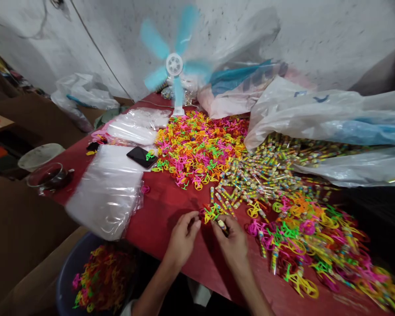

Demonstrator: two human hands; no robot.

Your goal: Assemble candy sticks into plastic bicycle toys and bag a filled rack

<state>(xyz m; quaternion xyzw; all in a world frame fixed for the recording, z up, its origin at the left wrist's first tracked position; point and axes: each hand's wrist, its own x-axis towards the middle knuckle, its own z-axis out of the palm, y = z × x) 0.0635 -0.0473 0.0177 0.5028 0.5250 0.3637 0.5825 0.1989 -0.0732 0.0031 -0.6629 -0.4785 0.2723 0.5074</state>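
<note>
My left hand is over the red table near its front edge, thumb and fingertips drawn together. Whatever lies in that pinch, if anything, is too small to make out. Beside it my right hand has its fingers closed round a small patterned tube with a pale end. Just beyond both hands' fingertips lies a little cluster of yellow and green plastic toy pieces. Several more patterned tubes lie loose behind it, at the edge of a large tube pile.
A heap of bright plastic pieces lies ahead; a mixed pile is on the right. Clear plastic bags and a phone lie left. A blue fan spins behind. A filled tub stands below the table.
</note>
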